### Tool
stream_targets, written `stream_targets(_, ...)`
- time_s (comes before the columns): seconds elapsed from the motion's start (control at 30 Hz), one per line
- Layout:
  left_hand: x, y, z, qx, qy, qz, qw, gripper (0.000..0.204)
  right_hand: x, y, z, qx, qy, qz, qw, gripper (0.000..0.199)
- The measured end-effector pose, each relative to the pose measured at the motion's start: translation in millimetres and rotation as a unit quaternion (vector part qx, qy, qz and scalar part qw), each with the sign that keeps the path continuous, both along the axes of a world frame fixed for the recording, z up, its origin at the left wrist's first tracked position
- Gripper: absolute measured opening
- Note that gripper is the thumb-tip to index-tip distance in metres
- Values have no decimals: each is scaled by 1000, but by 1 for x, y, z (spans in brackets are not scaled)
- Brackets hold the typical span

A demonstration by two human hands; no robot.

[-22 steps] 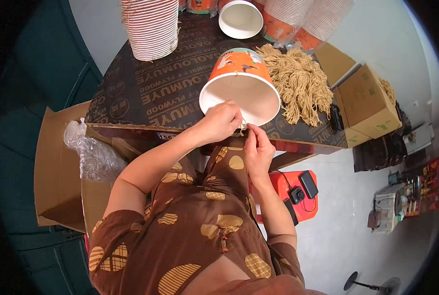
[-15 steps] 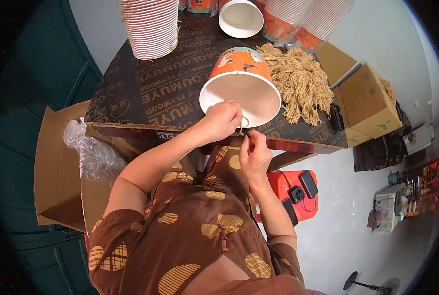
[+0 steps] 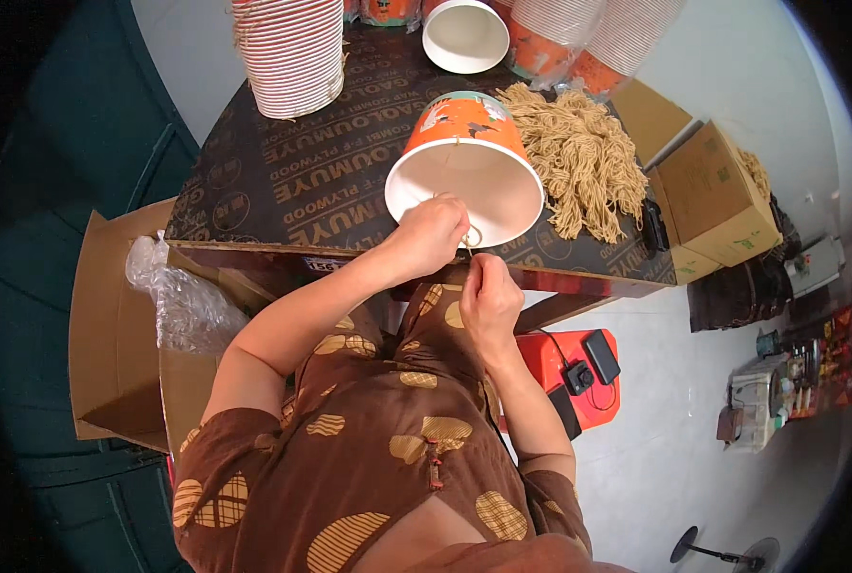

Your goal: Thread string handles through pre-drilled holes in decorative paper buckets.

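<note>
Paper bucket (image 3: 464, 167) on its side, my left hand (image 3: 431, 234) pinching its rim, right hand (image 3: 488, 301) closed on cord (image 3: 471, 239); handle half-threaded, I judge.

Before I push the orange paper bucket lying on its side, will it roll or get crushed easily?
The orange paper bucket probably rolls in a curve, since it lies on its side and tapers toward its base. It looks light and thin-walled, so a hard squeeze may dent it. The left hand at its rim likely steadies it; the pile of tan cords beside it could block rolling that way.
</note>
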State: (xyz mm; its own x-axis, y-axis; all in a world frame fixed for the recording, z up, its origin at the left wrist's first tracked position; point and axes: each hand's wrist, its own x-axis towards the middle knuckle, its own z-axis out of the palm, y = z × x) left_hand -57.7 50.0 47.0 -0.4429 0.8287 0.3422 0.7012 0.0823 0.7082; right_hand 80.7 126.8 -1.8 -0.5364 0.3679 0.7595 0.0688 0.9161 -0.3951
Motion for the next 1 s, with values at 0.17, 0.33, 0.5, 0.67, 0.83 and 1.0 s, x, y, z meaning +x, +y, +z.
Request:
stream_targets(0.17, 0, 4, -7, 18, 96, 18, 995, 7, 1, 0, 2, -14, -23, 13, 1000, 15)
stream_targets(0.33, 7, 8, 1, -16, 117, 43, 992, 8, 2, 2, 1, -8, -24, 21, 999, 16)
stream_targets(0.5, 5, 9, -2, -15, 108, 40, 993, 9, 5, 1, 1, 12, -19, 31, 999, 15)
stream_targets(0.67, 3, 8, -4, -18, 94, 34, 995, 11, 6, -6, 11, 114, -1, 11, 993, 18)
stream_targets(0.83, 4, 4, 0, -1, 46, 7, 999, 7, 1, 2, 9, 113, 24, 16, 993, 21)
stream_targets(1.0, 7, -2, -2, 27, 34, 4, 999, 3, 2, 3, 6, 31, 30, 41, 998, 19)
